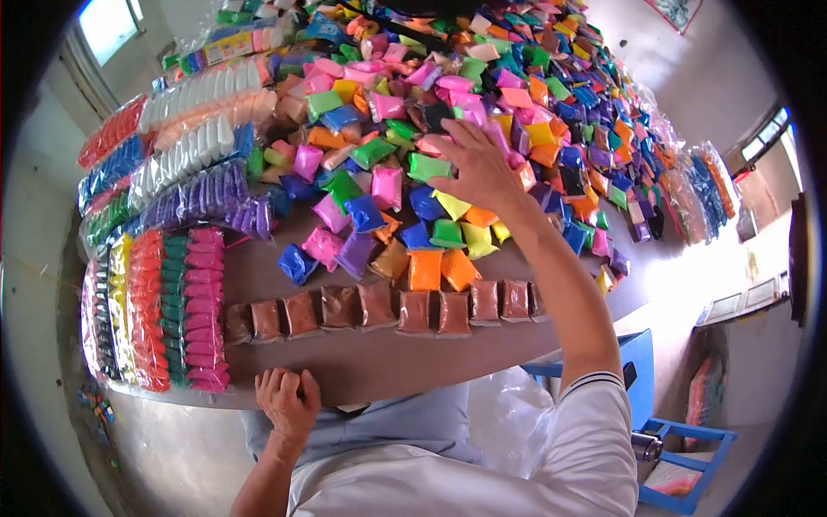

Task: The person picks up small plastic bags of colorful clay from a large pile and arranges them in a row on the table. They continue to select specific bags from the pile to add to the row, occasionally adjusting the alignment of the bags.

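My right hand (478,168) reaches over the large pile of small coloured packets (370,112), fingers spread beside a green packet (428,167) and pink ones. Nothing shows in its grip. My left hand (287,401) rests at the table's near edge with its fingers curled; whether they hold anything is hidden. Between the hands and the pile runs a row of brown packets (376,304), side by side across the table (345,362). Two orange packets (425,270) lie just beyond that row.
On the left stand rows of bagged packets in pink (205,310), red (149,310), purple (194,194) and white (194,155). More bagged rows (706,194) lie at the far right. A blue stool (689,465) and clear plastic (508,418) are near my right side.
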`<state>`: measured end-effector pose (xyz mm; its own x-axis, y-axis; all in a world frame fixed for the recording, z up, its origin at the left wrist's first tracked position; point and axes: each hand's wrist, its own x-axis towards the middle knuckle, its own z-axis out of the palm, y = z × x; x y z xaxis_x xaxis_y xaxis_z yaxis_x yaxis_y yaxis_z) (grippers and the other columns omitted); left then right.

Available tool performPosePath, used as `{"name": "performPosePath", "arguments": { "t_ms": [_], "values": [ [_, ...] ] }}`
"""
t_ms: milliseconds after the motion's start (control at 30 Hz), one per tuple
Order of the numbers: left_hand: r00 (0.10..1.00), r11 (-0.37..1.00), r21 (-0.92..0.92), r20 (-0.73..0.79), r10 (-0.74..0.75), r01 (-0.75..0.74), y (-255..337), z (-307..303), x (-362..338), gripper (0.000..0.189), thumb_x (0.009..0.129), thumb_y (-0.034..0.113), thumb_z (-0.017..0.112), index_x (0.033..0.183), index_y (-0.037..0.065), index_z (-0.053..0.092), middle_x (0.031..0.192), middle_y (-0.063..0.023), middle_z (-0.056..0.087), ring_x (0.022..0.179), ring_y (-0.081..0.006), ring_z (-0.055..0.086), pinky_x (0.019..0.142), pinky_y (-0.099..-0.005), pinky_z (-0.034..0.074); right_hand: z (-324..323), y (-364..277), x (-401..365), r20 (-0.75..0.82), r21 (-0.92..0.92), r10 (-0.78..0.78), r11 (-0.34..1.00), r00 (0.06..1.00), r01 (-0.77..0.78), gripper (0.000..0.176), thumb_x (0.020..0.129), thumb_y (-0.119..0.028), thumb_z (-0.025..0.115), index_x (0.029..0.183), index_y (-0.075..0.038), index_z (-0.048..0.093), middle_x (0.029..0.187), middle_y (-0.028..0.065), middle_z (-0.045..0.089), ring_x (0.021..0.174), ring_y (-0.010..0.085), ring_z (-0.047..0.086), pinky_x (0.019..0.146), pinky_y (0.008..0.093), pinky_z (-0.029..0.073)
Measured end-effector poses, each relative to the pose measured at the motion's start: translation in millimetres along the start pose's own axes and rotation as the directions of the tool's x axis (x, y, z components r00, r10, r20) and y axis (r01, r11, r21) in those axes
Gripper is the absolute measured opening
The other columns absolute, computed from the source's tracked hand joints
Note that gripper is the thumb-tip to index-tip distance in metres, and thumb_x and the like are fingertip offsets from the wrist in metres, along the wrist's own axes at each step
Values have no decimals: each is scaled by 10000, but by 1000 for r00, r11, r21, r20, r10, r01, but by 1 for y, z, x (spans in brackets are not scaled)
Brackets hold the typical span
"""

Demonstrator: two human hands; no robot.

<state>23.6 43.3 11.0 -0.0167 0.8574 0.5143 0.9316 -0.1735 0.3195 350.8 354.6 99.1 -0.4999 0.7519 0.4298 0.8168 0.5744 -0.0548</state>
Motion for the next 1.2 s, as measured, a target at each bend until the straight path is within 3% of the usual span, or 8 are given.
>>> {"name": "performPosePath", "arguments": {
  "t_ms": [200, 533, 633, 767, 867, 933, 1033, 1200],
  "values": [
    [999, 999, -19, -14, -29, 28, 2, -1, 1, 267, 818, 63, 692, 694, 101, 458, 716, -78, 532, 662, -303, 532, 631, -437, 373, 46, 61, 25, -85, -13, 59, 998, 995, -60, 546, 777, -357, 754, 1278, -157, 676, 1469, 55, 565, 1402, 260, 469, 1174, 491, 327],
    [999, 999, -41, -24, -30, 29, 0, 0, -1, 281, 812, 59, 695, 691, 100, 444, 713, -83, 527, 658, -302, 525, 626, -442, 366, 20, 135, 39, -114, -191, 244, 946, 963, -263, 453, 863, -288, 677, 1297, -158, 660, 1403, 48, 622, 1367, 273, 514, 1141, 482, 362],
    [999, 997, -50, 7, -51, 52, 0, -2, -1, 242, 842, 57, 656, 713, 83, 452, 726, -92, 520, 694, -311, 531, 652, -451, 371, -5, 138, 43, -65, -278, 523, 809, 850, -519, 441, 875, -309, 655, 1287, -151, 660, 1335, 130, 653, 1304, 335, 561, 1112, 499, 397],
    [999, 998, -36, 4, -43, 43, 0, -2, -2, 263, 823, 66, 684, 702, 94, 452, 714, -87, 512, 670, -306, 522, 636, -448, 365, -26, 125, 56, -43, -411, 531, 763, 846, -500, 460, 868, -347, 695, 1278, -142, 660, 1182, 167, 706, 1155, 351, 648, 993, 489, 502],
    [1000, 999, -35, -8, -25, 25, -1, -1, -1, 289, 805, 73, 711, 690, 107, 448, 699, -80, 506, 645, -300, 514, 620, -444, 358, -12, 96, 69, -131, -193, 303, 926, 944, -324, 362, 845, -282, 697, 1160, -105, 676, 1138, 149, 719, 1088, 392, 662, 938, 512, 518],
    [1000, 999, -40, -9, -14, 13, -2, 0, -1, 292, 805, 75, 713, 689, 109, 447, 697, -78, 504, 643, -299, 512, 619, -444, 356, 14, 80, 77, -42, 46, 167, 985, 985, -165, 455, 815, -223, 706, 1258, -140, 648, 1118, 175, 710, 1048, 413, 665, 897, 508, 543],
    [1000, 999, -28, -14, -21, 21, -3, 0, -2, 294, 804, 78, 715, 690, 113, 446, 695, -73, 502, 641, -300, 511, 617, -444, 354, 47, 51, 89, 18, 40, 202, 978, 979, -202, 497, 866, -239, 688, 1347, -128, 627, 1225, 170, 690, 1135, 360, 655, 998, 461, 515],
    [998, 997, -54, -20, -54, 53, 1, -1, -2, 285, 816, 48, 678, 676, 88, 432, 681, -96, 481, 645, -319, 498, 621, -453, 355, 79, 56, 101, -90, -132, 190, 971, 978, -201, 514, 845, -227, 681, 1352, -164, 620, 1311, 176, 630, 1142, 417, 628, 957, 513, 528]
  ]
}}
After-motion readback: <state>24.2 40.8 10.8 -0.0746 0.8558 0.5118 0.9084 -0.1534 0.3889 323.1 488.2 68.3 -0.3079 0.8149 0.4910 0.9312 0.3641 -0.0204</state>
